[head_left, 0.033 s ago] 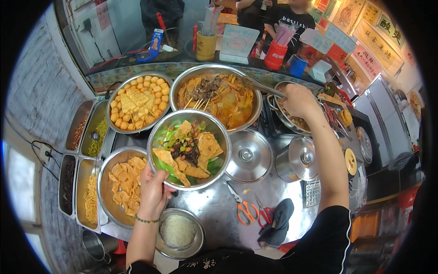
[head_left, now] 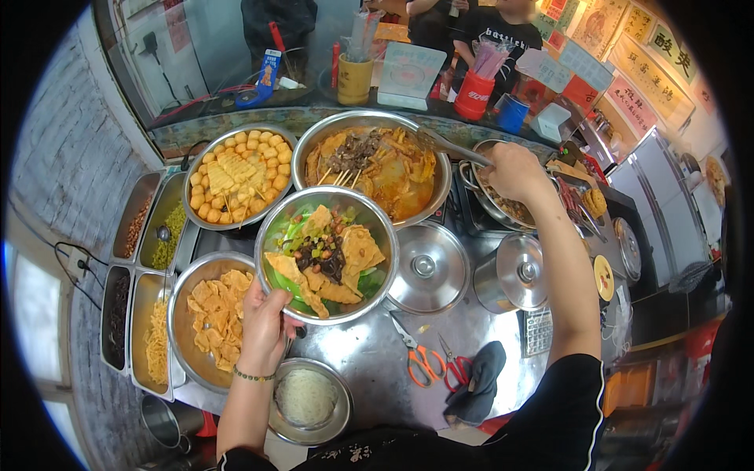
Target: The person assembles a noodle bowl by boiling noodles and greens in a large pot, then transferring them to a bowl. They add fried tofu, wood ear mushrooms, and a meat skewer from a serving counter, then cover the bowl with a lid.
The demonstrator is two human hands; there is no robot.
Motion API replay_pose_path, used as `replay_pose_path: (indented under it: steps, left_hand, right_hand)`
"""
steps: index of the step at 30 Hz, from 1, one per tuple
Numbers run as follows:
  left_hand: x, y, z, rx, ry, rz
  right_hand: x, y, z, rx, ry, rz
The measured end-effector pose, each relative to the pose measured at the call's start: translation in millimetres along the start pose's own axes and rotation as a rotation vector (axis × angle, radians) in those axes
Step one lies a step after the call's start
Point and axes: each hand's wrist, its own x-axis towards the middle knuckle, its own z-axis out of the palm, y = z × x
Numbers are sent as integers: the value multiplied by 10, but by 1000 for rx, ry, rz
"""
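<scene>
My left hand [head_left: 265, 318] grips the near-left rim of a steel bowl [head_left: 392, 251], raised and tilted toward me. Green leaves, fried tofu skin [head_left: 360, 253], peanuts and dark shredded topping fill the bowl. Above the counter on the right, my right hand [head_left: 514, 174] is closed around the handle of a long metal utensil [head_left: 459, 152]. Its head dips into the right side of a large basin [head_left: 301, 165] of reddish-orange broth with skewers and dark meat pieces; broth and food partly hide that head, so its kind is unclear.
A basin of yellow balls [head_left: 271, 169], a basin of fried crisps [head_left: 216, 314] and topping trays [head_left: 154, 330] stand left. Lidded pots [head_left: 428, 267] sit right of the bowl. Scissors [head_left: 424, 363], a black cloth [head_left: 481, 385] and a noodle bowl [head_left: 308, 398] lie nearer. People [head_left: 503, 35] stand beyond the counter.
The food in the bowl in my left hand looks slightly shifted, as if the bowl's tilt changed a little. My right hand and the utensil keep nearly the same place.
</scene>
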Motion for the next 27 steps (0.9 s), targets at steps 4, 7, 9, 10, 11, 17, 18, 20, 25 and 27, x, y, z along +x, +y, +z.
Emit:
replay_pose_path:
  steps: [4,7,9,10,11,17,18,20,25,27]
  left_hand:
    - [156,-48,72,19,-7,-4]
    - [238,-49,134,-5,-15,10]
    - [298,-51,165,-15,-22,13]
    - [319,-51,178,-21,-28,14]
    - [339,-53,200,-20,-32,12]
    - [364,-33,222,-43,-20,6]
    - [369,-46,201,-51,-17,9]
    - [362,-75,152,-68,-15,15]
    - [177,-61,187,-88,-68,14]
    - [41,-45,182,-96,-77,9]
  right_hand:
    - [29,70,-1,20,14,-15]
    - [16,120,-34,78,58,12]
    - [18,179,-88,113,67,11]
    - [11,213,-130,130,71,10]
    - [-30,253,-198,161,90,-1]
    - [-493,221,-815,602,-52,-38]
    - [-551,256,-864,642,-93,-75]
    - [-619,213,-883,693,-189,-124]
    - [-637,33,-563,691,-384,-201]
    - [-689,-121,-513,499,-196,-338]
